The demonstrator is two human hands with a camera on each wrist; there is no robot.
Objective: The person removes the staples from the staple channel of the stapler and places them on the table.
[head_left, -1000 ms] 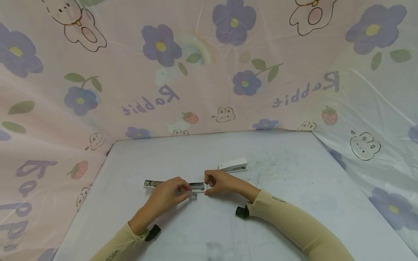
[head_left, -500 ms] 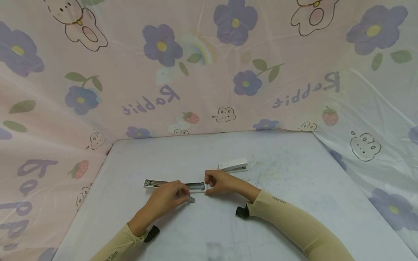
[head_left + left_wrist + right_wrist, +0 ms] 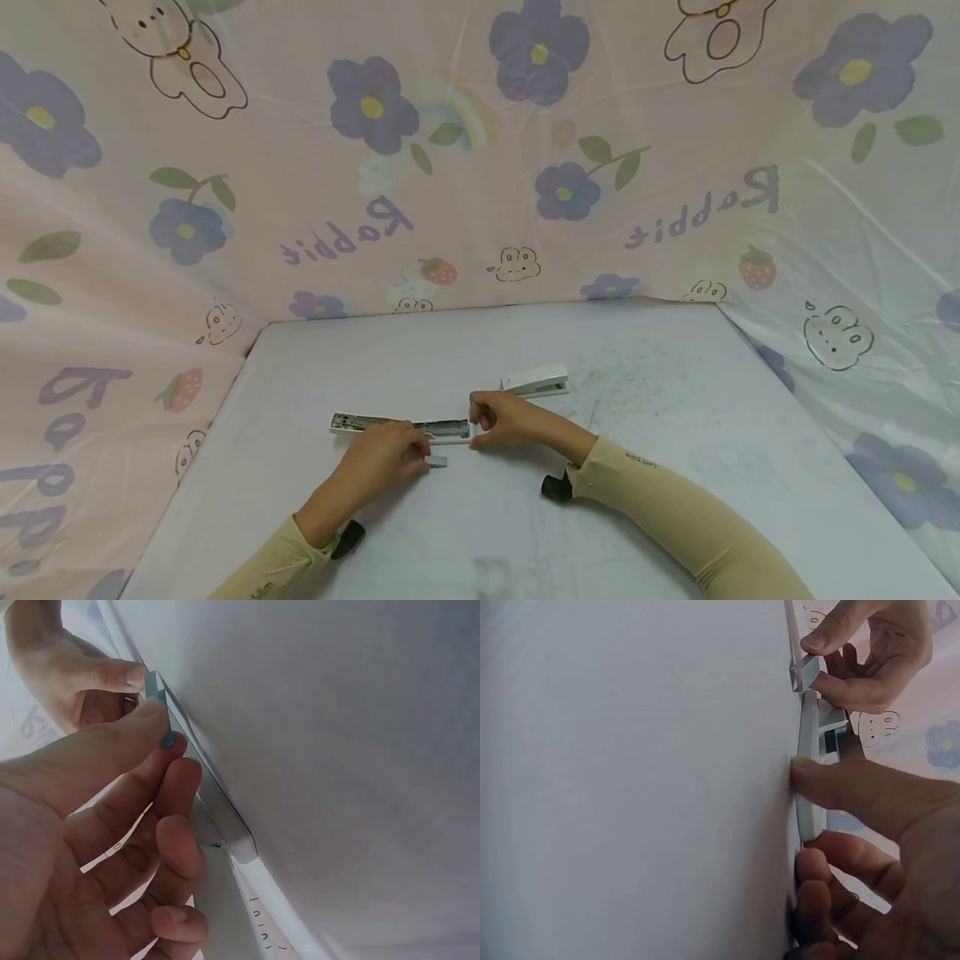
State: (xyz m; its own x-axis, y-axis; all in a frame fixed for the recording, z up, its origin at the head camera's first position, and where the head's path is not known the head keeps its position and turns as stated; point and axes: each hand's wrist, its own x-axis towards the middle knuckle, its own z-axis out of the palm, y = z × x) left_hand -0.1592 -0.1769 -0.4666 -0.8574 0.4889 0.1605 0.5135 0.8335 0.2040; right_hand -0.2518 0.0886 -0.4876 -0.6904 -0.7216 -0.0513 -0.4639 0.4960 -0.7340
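Note:
A white stapler [image 3: 450,430] lies opened out lengthwise on the table, its metal inner channel facing up. My right hand [image 3: 510,419] grips its right end between thumb and fingers; in the right wrist view the thumb presses the side of the stapler [image 3: 808,735]. Just in front of the stapler, my left hand [image 3: 381,460] pinches a short grey strip of staples [image 3: 437,461] between thumb and forefinger. The left wrist view shows this strip of staples [image 3: 166,726] at the fingertips, apart from the table. My left hand hides part of the stapler's middle.
Behind my right hand a second white stapler [image 3: 536,381] rests on the white table [image 3: 637,517]. Grey smudges mark the tabletop near it. A cloth printed with flowers and rabbits [image 3: 465,192] hangs around the table's back and sides.
My left hand has drawn back slightly to the left and toward me with the staple strip, which has turned to lie more level. My right hand and the stapler have stayed put.

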